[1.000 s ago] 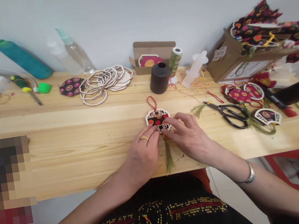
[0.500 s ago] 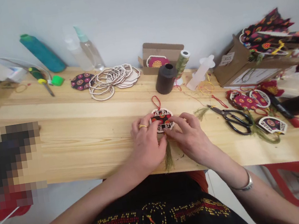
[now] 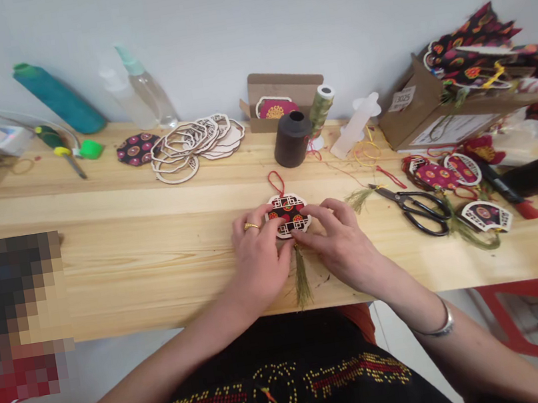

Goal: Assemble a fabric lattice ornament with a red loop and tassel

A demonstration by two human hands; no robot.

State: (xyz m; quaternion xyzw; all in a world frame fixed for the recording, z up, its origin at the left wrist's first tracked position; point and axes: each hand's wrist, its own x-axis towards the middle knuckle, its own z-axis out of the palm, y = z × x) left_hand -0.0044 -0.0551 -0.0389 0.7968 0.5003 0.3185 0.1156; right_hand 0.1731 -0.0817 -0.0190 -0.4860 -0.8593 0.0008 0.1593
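Between my hands, on the wooden table, lies a pendant [image 3: 288, 210] of dark patterned fabric with a pale lattice frame. A red cord loop [image 3: 275, 182] sticks out at its far end, and an olive tassel [image 3: 301, 277] hangs toward me. My left hand [image 3: 261, 246], with a ring on it, grips the pendant's left edge with its fingers closed. From the other side my right hand [image 3: 339, 235] pinches the right and lower edge. Parts of the rim are hidden under the fingertips.
Black-handled scissors [image 3: 422, 212] and finished pendants [image 3: 486, 216] lie to the right, before a cardboard box [image 3: 417, 108] of fabric pieces. Behind my hands stand a black thread spool [image 3: 292, 139] and a small open box [image 3: 313, 90]. Pale frames [image 3: 176, 169] are heaped back left.
The whole view has shifted slightly. Both hands keep their hold on the pendant, with only small finger movement; its lattice front and tassel show a little more fully.
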